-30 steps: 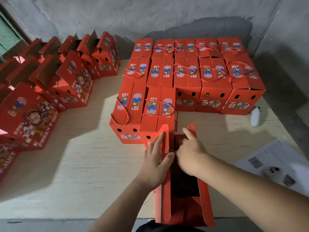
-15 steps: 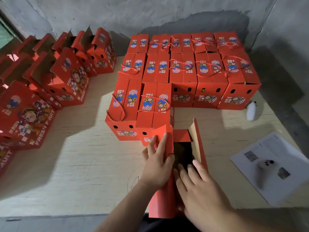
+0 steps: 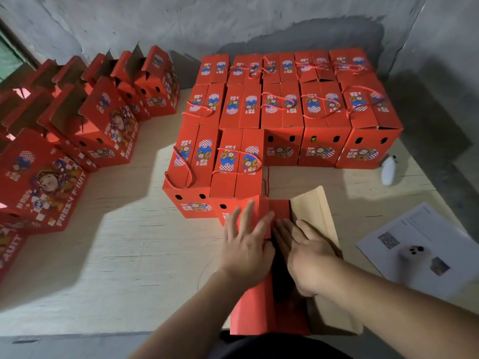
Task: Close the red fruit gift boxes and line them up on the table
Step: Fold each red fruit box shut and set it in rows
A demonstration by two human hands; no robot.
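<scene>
1. The open box (image 3: 255, 307) stands at the near edge of the table (image 3: 145, 255), just in front of the closed boxes.
2. The left hand (image 3: 246, 244) lies flat, fingers straight, pressing the red left flap (image 3: 255, 211) down over the opening.
3. The right hand (image 3: 305, 255) is also flat with fingers extended, resting inside the opening by the right flap (image 3: 315, 218). Neither hand is clamped on anything.
4. Change over the last second: the right flap, earlier upright, has swung outward and shows its brown inner face; the right hand has drawn back from the far end flap toward the near side.
5. Judgement: the inner flap is tucked, the two long flaps are not yet shut; closing is partway.
6. Beyond, the closed boxes (image 3: 282, 120) stand in rows, rope handles on top; the front row has space on its right for this box.
7. Far left, open boxes (image 3: 103, 125) await closing.
</scene>
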